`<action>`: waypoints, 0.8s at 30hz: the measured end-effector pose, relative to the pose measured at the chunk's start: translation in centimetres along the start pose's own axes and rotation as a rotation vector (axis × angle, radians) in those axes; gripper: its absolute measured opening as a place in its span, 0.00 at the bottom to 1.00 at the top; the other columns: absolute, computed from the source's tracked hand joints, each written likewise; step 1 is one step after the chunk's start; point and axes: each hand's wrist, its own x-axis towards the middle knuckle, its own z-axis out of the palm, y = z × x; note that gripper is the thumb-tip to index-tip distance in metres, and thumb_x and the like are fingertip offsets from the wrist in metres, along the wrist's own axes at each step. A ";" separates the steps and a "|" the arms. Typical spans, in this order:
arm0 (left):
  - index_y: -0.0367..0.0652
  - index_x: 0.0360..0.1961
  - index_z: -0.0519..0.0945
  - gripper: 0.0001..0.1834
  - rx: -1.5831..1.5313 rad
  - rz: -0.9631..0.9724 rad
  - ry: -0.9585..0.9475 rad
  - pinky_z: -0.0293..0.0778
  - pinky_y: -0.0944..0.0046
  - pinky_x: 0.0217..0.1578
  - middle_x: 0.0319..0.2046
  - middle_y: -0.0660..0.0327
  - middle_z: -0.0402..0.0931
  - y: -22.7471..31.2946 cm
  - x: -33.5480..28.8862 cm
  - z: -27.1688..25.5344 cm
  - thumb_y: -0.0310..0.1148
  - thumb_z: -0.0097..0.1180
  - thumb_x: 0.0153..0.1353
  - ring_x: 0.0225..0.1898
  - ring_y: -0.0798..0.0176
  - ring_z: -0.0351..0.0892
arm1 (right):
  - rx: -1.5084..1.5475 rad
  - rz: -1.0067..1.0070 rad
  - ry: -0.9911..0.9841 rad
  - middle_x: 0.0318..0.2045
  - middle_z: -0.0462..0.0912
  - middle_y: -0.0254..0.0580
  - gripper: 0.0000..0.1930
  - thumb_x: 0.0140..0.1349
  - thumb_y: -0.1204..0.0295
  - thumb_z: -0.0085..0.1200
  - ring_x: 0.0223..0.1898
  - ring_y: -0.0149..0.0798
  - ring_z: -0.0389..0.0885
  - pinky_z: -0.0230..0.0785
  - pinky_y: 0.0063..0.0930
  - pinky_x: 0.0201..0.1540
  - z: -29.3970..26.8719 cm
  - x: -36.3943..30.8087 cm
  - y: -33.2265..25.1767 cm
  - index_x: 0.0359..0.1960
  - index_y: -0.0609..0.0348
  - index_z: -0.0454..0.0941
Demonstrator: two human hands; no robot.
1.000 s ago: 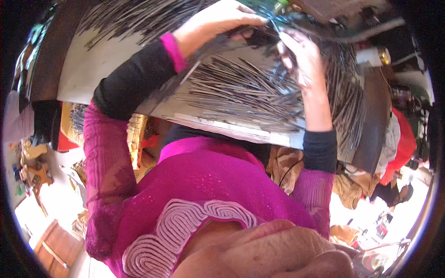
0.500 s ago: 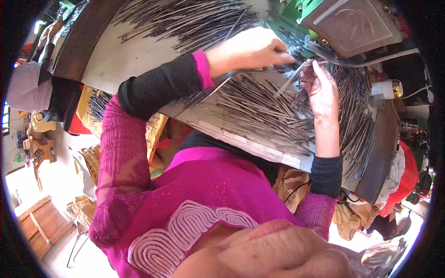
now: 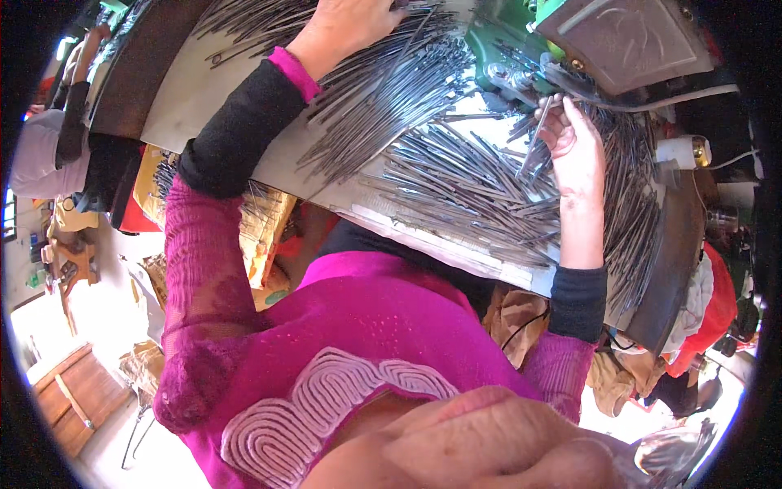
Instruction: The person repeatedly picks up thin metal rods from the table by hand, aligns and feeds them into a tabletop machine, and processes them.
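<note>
Left hand: the left hand [image 3: 352, 26] is at the far edge of view, over the far-left pile [image 3: 326, 61] of thin dark rods; its fingers bend inward and are partly cut off, so I cannot tell how far they are open or whether they hold anything.
Right hand: the right hand [image 3: 573, 145] is raised palm inward on the right, fingers curled in, closed on a grey rod [image 3: 533, 148].
Grey rod: slants down from the fingertips toward the near left, above the rods on the table.
Middle bundle: a fanned bundle [image 3: 371, 126] of rods lies between the far-left pile and the near pile [image 3: 468, 179].
Right pile: more rods form the right pile [image 3: 631, 220], beside the right forearm.
Table: pale top [image 3: 199, 102], dark brown edging [image 3: 147, 81] on the left.
Machine: green machine [image 3: 497, 33] at the far right, beyond the right hand.
</note>
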 end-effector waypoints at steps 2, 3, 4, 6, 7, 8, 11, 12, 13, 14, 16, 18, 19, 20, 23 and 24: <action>0.36 0.26 0.75 0.12 -0.048 0.076 0.043 0.71 0.50 0.31 0.23 0.47 0.74 1.3 0.1 -1.3 0.36 0.56 0.51 0.28 0.45 0.76 | -0.050 0.027 0.016 0.33 0.81 0.45 0.11 0.64 0.69 0.47 0.32 0.35 0.81 0.76 0.22 0.31 0.7 -0.2 -0.4 0.41 0.65 0.75; 0.36 0.25 0.75 0.11 -0.128 0.113 -0.038 0.71 0.50 0.31 0.23 0.48 0.74 2.2 0.3 -1.8 0.35 0.56 0.52 0.28 0.46 0.76 | -0.069 0.019 -0.022 0.32 0.82 0.46 0.12 0.64 0.68 0.48 0.31 0.35 0.81 0.74 0.21 0.32 0.7 -0.4 -0.5 0.42 0.65 0.75; 0.37 0.25 0.74 0.10 -0.209 0.151 -0.118 0.71 0.51 0.30 0.22 0.49 0.74 3.0 0.5 -1.9 0.34 0.55 0.52 0.28 0.47 0.76 | -0.075 0.019 -0.002 0.32 0.82 0.46 0.12 0.64 0.68 0.48 0.31 0.35 0.81 0.74 0.21 0.32 0.7 -0.6 -0.6 0.42 0.65 0.75; 0.38 0.26 0.75 0.09 -0.225 0.245 -0.068 0.72 0.53 0.30 0.22 0.50 0.74 4.3 0.3 -1.4 0.34 0.56 0.52 0.28 0.48 0.76 | -0.197 0.062 -0.071 0.31 0.82 0.44 0.13 0.63 0.68 0.50 0.30 0.33 0.81 0.72 0.20 0.33 1.0 -0.7 -0.5 0.43 0.64 0.76; 0.38 0.27 0.76 0.09 -0.315 0.243 -0.068 0.72 0.53 0.30 0.22 0.49 0.74 5.0 0.3 -1.2 0.34 0.56 0.52 0.28 0.47 0.76 | -0.206 0.064 -0.098 0.29 0.82 0.41 0.13 0.62 0.68 0.52 0.29 0.29 0.80 0.70 0.20 0.31 1.4 -0.8 -0.4 0.44 0.63 0.77; 0.38 0.28 0.77 0.09 -0.403 0.242 -0.068 0.72 0.53 0.31 0.22 0.49 0.75 5.8 0.5 -1.4 0.35 0.56 0.52 0.28 0.46 0.77 | -0.307 0.025 -0.111 0.28 0.82 0.39 0.13 0.62 0.68 0.52 0.28 0.27 0.80 0.69 0.17 0.30 2.1 -1.1 -0.5 0.44 0.62 0.77; 0.38 0.31 0.79 0.10 -0.465 0.161 -0.202 0.72 0.54 0.31 0.24 0.48 0.76 7.2 0.9 -1.2 0.35 0.57 0.52 0.29 0.45 0.77 | -0.412 -0.037 -0.204 0.26 0.80 0.34 0.12 0.61 0.69 0.54 0.25 0.23 0.78 0.67 0.13 0.26 2.2 -1.1 -0.2 0.43 0.62 0.77; 0.37 0.31 0.79 0.11 -0.492 0.159 -0.206 0.72 0.54 0.30 0.25 0.47 0.76 7.4 1.0 -0.9 0.35 0.57 0.52 0.29 0.45 0.77 | -0.416 -0.037 -0.193 0.26 0.80 0.34 0.12 0.61 0.69 0.54 0.25 0.23 0.78 0.67 0.13 0.26 2.4 -1.2 -0.2 0.43 0.62 0.77; 0.37 0.31 0.79 0.11 -0.500 0.165 -0.206 0.72 0.54 0.30 0.25 0.47 0.76 7.7 1.1 -0.7 0.35 0.57 0.52 0.29 0.45 0.77 | -0.443 -0.059 -0.177 0.25 0.80 0.33 0.12 0.60 0.71 0.55 0.25 0.22 0.77 0.67 0.13 0.26 2.5 -1.4 -0.2 0.43 0.63 0.77; 0.37 0.31 0.80 0.11 -0.509 0.145 -0.226 0.72 0.55 0.30 0.25 0.47 0.77 8.0 1.2 -0.6 0.35 0.58 0.52 0.28 0.45 0.77 | -0.469 -0.081 -0.161 0.25 0.79 0.32 0.11 0.60 0.72 0.55 0.24 0.21 0.76 0.67 0.13 0.26 2.5 -1.5 -0.2 0.43 0.63 0.76; 0.37 0.32 0.80 0.11 -0.522 0.129 -0.247 0.72 0.55 0.29 0.25 0.47 0.77 8.6 1.4 -0.3 0.35 0.58 0.52 0.28 0.45 0.78 | -0.490 -0.063 -0.152 0.25 0.78 0.31 0.11 0.60 0.73 0.55 0.24 0.20 0.74 0.67 0.12 0.26 2.7 -1.8 -0.6 0.43 0.64 0.76; 0.36 0.32 0.80 0.12 -0.632 0.102 -0.191 0.73 0.57 0.29 0.25 0.47 0.77 8.7 1.3 -0.4 0.34 0.59 0.52 0.28 0.47 0.79 | -0.469 -0.058 -0.141 0.24 0.78 0.30 0.11 0.60 0.72 0.55 0.23 0.19 0.73 0.65 0.11 0.25 3.0 -1.8 -0.6 0.42 0.63 0.76; 0.36 0.32 0.80 0.12 -0.634 0.101 -0.189 0.73 0.57 0.29 0.25 0.47 0.77 8.8 1.3 -0.6 0.34 0.59 0.52 0.28 0.47 0.79 | -0.472 -0.058 -0.140 0.24 0.78 0.30 0.11 0.60 0.72 0.55 0.23 0.19 0.73 0.65 0.11 0.25 2.9 -1.7 -0.5 0.42 0.63 0.76; 0.35 0.33 0.80 0.12 -0.641 0.070 -0.221 0.73 0.58 0.29 0.25 0.47 0.78 9.1 1.5 -1.1 0.34 0.59 0.52 0.28 0.47 0.79 | -0.507 -0.069 -0.144 0.24 0.78 0.30 0.11 0.60 0.71 0.55 0.22 0.19 0.73 0.64 0.11 0.25 2.6 -1.5 -0.4 0.42 0.63 0.76; 0.35 0.33 0.80 0.12 -0.646 0.046 -0.237 0.74 0.58 0.29 0.26 0.47 0.78 9.3 1.7 -0.6 0.33 0.59 0.52 0.28 0.48 0.80 | -0.521 -0.072 -0.147 0.23 0.78 0.29 0.11 0.60 0.70 0.55 0.22 0.18 0.72 0.63 0.11 0.24 2.2 -1.3 -0.3 0.42 0.62 0.77; 0.34 0.33 0.80 0.12 -0.644 0.050 -0.220 0.74 0.58 0.29 0.26 0.46 0.78 9.2 1.7 -0.4 0.33 0.59 0.52 0.28 0.48 0.80 | -0.498 -0.063 -0.148 0.23 0.78 0.29 0.11 0.60 0.70 0.55 0.22 0.18 0.72 0.62 0.11 0.23 2.2 -1.3 -0.3 0.41 0.61 0.77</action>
